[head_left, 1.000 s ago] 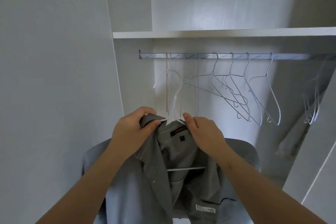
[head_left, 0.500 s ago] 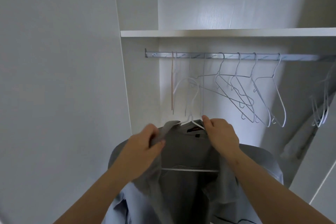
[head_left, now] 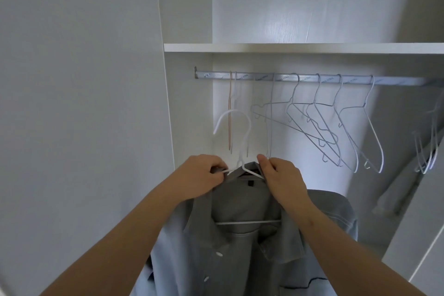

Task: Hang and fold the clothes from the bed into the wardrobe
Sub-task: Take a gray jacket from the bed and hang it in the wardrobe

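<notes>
The grey button-up shirt [head_left: 240, 202] hung on a white wire hanger [head_left: 247, 221], held up in the near middle in front of the open wardrobe, below the rail and not hooked on it. Its collar sat over the hanger's neck and its open front with white buttons fell toward the near edge. The left hand [head_left: 204, 173] pinched the hanger's left arm and the collar edge between thumb and curled fingers. The right hand [head_left: 280, 180] pinched the collar on the right shoulder of the hanger, thumb raised. Farther off, the metal wardrobe rail [head_left: 312, 78] carried a row of bare wire hangers [head_left: 336, 125], tilted to the right. A white shelf [head_left: 288, 47] ran above the rail, and a plain white panel [head_left: 72, 103] filled the left.
</notes>
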`<state>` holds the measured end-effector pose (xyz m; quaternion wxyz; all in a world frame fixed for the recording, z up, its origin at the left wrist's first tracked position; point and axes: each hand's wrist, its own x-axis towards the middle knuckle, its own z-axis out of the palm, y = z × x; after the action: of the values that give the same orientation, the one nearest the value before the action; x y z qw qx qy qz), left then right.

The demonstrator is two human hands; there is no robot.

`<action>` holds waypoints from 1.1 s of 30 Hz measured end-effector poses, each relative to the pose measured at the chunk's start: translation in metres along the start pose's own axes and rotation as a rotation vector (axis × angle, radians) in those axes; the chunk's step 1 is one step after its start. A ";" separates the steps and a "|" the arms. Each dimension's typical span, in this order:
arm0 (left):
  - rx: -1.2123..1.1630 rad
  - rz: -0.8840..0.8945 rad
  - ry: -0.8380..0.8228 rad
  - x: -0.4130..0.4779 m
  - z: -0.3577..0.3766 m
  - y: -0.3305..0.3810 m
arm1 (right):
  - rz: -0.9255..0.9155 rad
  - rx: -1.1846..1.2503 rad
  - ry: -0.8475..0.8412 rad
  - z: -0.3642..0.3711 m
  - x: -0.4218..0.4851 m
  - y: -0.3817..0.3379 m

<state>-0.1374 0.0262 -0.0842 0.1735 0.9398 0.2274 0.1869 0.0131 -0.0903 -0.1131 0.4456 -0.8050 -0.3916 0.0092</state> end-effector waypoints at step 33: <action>-0.023 -0.091 0.498 0.009 0.018 -0.008 | -0.137 -0.152 -0.072 -0.016 0.008 0.018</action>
<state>-0.1257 0.0333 -0.1006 0.1312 0.8516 0.3031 0.4071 0.0356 -0.1018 -0.1140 0.3686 -0.8069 -0.4610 -0.0221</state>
